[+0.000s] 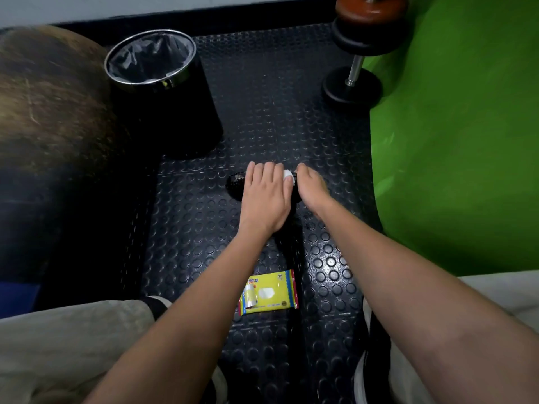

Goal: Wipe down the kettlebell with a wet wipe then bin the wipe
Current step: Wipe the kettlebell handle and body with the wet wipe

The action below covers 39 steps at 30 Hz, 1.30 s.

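Observation:
A black kettlebell [235, 183] sits on the studded black rubber floor, mostly covered by my hands. My left hand [265, 195] lies flat on top of it, fingers together, holding it steady. My right hand [310, 188] is just to the right with its fingers curled down. A small white wet wipe [288, 175] shows between the two hands, seemingly pinched by my right hand against the kettlebell. A black bin [175, 112] with a shiny rim and a clear liner stands to the far left of the kettlebell.
A yellow pack of wipes [269, 293] lies on the floor between my forearms. A dumbbell [353, 80] stands at the far right beside a green mat [452, 141]. A large brown rounded object [43, 97] fills the left. My knees and shoes frame the bottom.

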Motion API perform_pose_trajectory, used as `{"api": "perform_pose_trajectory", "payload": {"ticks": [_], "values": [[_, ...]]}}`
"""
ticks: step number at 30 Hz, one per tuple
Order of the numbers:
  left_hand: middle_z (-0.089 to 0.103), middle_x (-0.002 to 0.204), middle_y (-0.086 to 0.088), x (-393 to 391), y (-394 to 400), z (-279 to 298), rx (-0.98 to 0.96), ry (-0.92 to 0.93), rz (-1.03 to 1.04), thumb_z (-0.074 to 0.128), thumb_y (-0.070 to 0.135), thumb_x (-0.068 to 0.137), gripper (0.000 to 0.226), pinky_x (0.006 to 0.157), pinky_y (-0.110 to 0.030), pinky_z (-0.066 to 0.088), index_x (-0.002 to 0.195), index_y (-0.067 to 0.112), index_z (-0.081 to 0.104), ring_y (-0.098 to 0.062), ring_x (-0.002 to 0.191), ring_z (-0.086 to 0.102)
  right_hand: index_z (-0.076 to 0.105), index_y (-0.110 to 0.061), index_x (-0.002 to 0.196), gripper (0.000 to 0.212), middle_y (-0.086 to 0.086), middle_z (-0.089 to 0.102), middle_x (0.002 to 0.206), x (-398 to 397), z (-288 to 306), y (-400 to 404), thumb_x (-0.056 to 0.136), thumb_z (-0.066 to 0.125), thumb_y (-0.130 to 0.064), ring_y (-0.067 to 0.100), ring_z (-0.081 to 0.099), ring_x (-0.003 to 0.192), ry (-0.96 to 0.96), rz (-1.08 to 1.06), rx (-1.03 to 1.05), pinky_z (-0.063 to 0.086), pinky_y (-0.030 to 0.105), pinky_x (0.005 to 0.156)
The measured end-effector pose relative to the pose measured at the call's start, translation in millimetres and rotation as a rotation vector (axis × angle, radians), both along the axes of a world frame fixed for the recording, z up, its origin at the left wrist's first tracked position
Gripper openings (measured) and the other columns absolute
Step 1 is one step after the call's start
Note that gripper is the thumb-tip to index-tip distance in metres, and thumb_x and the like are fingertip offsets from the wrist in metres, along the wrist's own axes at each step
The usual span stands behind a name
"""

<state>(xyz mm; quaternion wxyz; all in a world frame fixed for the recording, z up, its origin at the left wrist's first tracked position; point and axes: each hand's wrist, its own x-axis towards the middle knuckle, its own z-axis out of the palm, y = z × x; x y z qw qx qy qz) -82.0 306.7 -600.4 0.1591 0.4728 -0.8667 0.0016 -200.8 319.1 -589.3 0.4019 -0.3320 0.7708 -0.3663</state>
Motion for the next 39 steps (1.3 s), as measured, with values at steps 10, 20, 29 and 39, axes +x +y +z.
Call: {"api": "perform_pose_trajectory", "payload": {"ticks": [10,20,29,39], "values": [[0.075,0.106,0.001,20,-14,6,0.012,0.448,0.026,0.055,0.034,0.099,0.033,0.093,-0.031,0.050,0.095,0.013,0.080,-0.014,0.100,0.067,0.062,-0.013,0.089,0.044,0.001,0.062,0.088,1,-1,-2,0.101,0.028,-0.039,0.017,0.056,0.082,-0.005,-0.011,0.005,0.039,0.032,0.073],[0.058,0.096,0.009,52,-25,1,0.281,0.554,0.208,0.037,0.029,0.104,0.028,0.082,-0.026,0.041,0.098,0.016,0.061,-0.011,0.094,0.052,0.057,-0.001,0.124,0.050,0.010,0.060,0.124,3,-2,0,0.106,0.025,-0.036,0.024,0.053,0.117,-0.033,0.000,-0.040,0.032,0.030,0.086],[0.067,0.088,-0.010,9,-34,13,0.200,0.059,0.196,0.015,0.032,0.103,0.056,0.085,-0.043,0.041,0.085,0.009,0.063,-0.031,0.085,0.058,0.062,-0.008,0.115,0.047,0.005,0.059,0.110,0,-1,-2,0.105,0.026,-0.036,0.021,0.053,0.102,-0.019,-0.020,-0.024,0.033,0.029,0.084],[0.064,0.088,-0.002,11,-24,8,-0.044,0.023,-0.064,0.029,0.032,0.106,0.038,0.100,-0.042,0.040,0.089,0.017,0.059,-0.026,0.084,0.057,0.064,-0.010,0.098,0.046,-0.002,0.062,0.089,2,3,0,0.103,0.026,-0.035,0.014,0.054,0.082,0.018,0.020,-0.017,0.036,0.030,0.066]]}}
